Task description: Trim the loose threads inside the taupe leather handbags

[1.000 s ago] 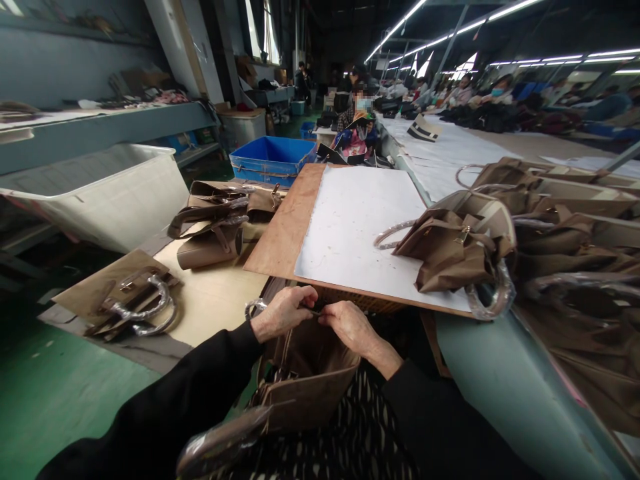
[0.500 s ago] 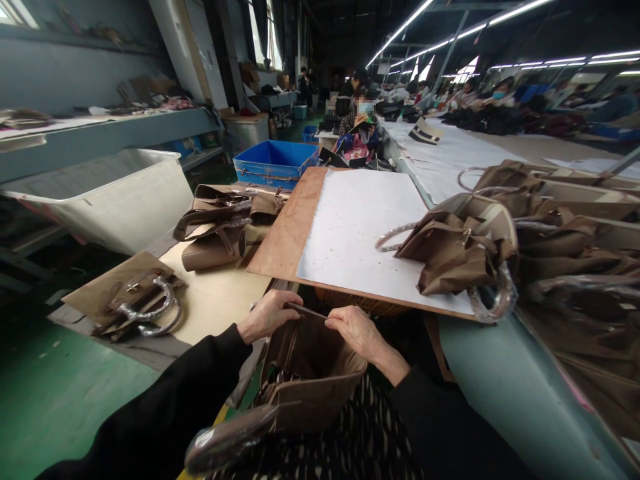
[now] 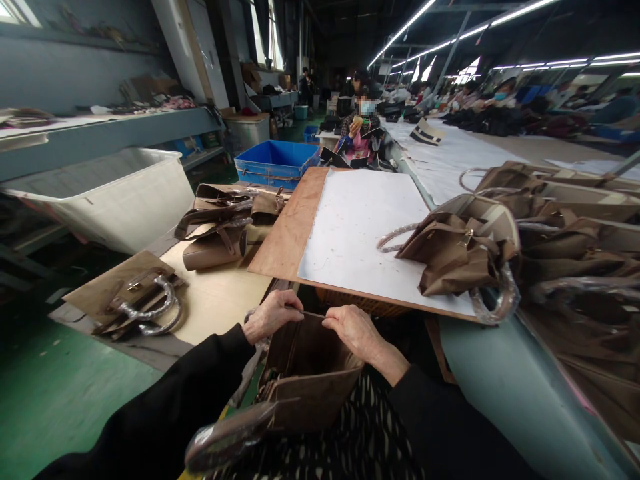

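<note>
A brown leather handbag (image 3: 310, 373) rests on my lap, its mouth open toward me. My left hand (image 3: 270, 317) pinches the far rim of the bag on the left. My right hand (image 3: 353, 330) pinches the same rim on the right. Both hands are closed on that edge, a short stretch of it taut between them. A plastic-wrapped handle (image 3: 227, 437) of the bag hangs toward me at the bottom.
A wooden board with white paper (image 3: 360, 233) lies just beyond my hands. More brown bags lie on it (image 3: 450, 257), to the right (image 3: 575, 247), and on the left table (image 3: 220, 223) (image 3: 140, 303). A white tub (image 3: 110, 197) and blue crate (image 3: 273, 160) stand left. Other workers sit farther back.
My hands have shifted slightly along the bag's far rim, staying pinched on it. The bag's mouth has opened wider than a second ago.
</note>
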`<state>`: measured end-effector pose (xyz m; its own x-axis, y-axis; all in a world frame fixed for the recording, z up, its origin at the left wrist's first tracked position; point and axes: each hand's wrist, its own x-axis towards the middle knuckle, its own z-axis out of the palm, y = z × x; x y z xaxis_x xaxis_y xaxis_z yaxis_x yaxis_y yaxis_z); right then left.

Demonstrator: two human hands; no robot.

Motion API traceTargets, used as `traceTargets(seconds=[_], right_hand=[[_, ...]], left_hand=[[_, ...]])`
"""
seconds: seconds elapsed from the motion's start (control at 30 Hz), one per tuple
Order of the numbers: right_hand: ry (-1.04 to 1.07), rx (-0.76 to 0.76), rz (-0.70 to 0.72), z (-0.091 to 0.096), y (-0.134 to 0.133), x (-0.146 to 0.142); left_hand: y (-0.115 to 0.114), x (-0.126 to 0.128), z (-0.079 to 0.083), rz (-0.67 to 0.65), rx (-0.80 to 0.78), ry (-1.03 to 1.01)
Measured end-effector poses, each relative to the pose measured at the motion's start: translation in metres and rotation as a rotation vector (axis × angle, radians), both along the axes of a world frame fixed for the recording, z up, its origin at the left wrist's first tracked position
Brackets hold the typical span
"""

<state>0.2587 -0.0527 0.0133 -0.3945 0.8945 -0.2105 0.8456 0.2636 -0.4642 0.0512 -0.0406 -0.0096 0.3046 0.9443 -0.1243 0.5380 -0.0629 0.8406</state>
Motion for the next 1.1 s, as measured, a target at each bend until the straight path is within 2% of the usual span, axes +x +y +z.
traceTargets(seconds=[0.13, 0.37, 0.47, 0.6, 0.87, 1.1], right_hand=[[-0.056, 0.003, 0.072, 0.005, 0.007, -0.009], [0.06, -0.087, 0.14, 0.002, 0.018, -0.024], [0.126, -0.113, 0.117, 0.001, 0.017, -0.028], [0.173, -0.073, 0.042, -0.003, 0.01, -0.029], [0.123, -0.013, -0.006, -0.003, -0.001, -0.029], [0.065, 0.001, -0.032, -0.002, -0.008, -0.028]], left_hand=[[-0.001, 0.001, -0.001, 0.007, 0.001, -0.014], [-0.003, 0.005, -0.004, -0.025, -0.032, -0.064], [-0.002, 0.005, -0.006, -0.026, -0.038, -0.071], [-0.003, 0.003, -0.006, -0.026, -0.047, -0.085], [-0.011, -0.003, 0.0, 0.021, -0.032, 0.006], [-0.01, 0.0, 0.002, -0.045, 0.032, 0.051]])
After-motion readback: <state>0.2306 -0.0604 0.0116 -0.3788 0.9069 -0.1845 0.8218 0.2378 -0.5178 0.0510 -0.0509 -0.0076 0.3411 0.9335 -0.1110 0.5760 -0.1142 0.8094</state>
